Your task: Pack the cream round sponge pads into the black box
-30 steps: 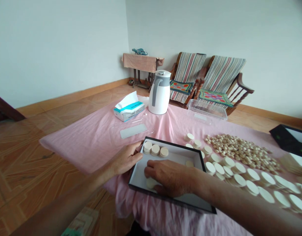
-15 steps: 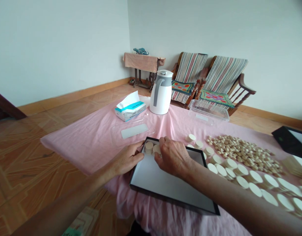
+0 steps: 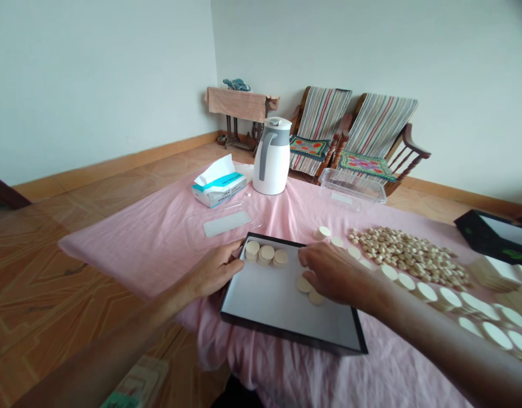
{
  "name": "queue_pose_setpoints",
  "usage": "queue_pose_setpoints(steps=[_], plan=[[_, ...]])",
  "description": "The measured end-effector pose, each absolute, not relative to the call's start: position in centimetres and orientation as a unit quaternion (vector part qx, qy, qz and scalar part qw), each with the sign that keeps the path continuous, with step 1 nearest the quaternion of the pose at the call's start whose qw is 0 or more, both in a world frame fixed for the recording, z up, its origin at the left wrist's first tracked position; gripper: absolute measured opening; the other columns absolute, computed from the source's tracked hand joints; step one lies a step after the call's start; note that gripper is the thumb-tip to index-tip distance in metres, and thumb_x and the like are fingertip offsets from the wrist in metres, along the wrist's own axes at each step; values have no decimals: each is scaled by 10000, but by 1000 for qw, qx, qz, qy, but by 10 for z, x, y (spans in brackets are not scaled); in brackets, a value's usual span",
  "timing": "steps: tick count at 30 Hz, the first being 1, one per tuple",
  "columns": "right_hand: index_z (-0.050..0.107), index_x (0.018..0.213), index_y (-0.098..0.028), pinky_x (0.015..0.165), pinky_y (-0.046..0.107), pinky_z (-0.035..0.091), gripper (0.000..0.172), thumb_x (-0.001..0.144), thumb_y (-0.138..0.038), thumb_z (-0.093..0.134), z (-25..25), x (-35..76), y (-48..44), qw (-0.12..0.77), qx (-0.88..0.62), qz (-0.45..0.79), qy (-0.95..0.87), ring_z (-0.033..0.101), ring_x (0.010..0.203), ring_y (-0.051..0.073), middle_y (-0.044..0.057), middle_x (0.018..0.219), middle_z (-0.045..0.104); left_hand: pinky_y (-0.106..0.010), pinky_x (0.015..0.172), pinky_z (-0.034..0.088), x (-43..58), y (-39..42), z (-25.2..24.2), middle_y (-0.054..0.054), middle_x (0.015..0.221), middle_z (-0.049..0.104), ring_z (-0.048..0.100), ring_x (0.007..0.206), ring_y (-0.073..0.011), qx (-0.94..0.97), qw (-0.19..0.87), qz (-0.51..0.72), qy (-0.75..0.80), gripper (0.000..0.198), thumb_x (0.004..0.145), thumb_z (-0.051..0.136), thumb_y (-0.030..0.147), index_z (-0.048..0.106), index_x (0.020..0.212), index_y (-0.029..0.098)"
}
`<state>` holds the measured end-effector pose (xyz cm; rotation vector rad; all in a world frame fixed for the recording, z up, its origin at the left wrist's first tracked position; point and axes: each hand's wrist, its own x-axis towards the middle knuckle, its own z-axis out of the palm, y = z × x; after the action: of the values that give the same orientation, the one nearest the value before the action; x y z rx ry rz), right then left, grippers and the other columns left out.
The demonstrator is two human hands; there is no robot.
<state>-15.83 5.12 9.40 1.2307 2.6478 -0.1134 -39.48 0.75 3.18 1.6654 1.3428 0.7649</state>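
A shallow black-rimmed box (image 3: pixel 286 317) with a pale inside lies on the pink cloth. My left hand (image 3: pixel 218 269) grips its left edge, thumb toward the inside and fingers along the outer wall. Along the far left inside stand three short stacks of round wooden discs (image 3: pixel 266 254). My right hand (image 3: pixel 331 269) is over the right part of the box with bent fingers; whatever they hold is hidden. Close under it, more pale discs (image 3: pixel 304 284) show inside the box. Rows of discs (image 3: pixel 425 292) lie outside to the right.
Beyond the discs is a heap of small wooden pieces (image 3: pixel 409 255). A white jug (image 3: pixel 272 164), a tissue box (image 3: pixel 220 187) and clear plastic containers (image 3: pixel 354 190) stand farther back. At right are a black box (image 3: pixel 477 235) and stacked pale boards (image 3: pixel 492 275).
My right hand has moved right from the disc stacks to the box's right side. Three stacks are now uncovered, and discs show below that hand. My left hand stays on the box edge.
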Motion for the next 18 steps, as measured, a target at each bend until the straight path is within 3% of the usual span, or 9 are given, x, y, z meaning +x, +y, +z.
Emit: queue_pose_setpoints(steps=[11,18], plan=[[537,925,-150,702,311,393,237,704,-82,487,52,-145,37,100,391,-75,912,562,886,225,95,956,556,-216,638,441,-395,6,30,-14,925,678,614,771,-176,666,414,305,541,452,793,421,177,513,1233,132],[562,1058,-174,744,267,409,354,714,-99,525,73,-164,55,-58,357,-170,917,558,781,138,62,968,521,-201,566,410,-393,4,34,-7,820,665,585,678,-155,662,413,307,546,457,783,410,161,531,1222,124]])
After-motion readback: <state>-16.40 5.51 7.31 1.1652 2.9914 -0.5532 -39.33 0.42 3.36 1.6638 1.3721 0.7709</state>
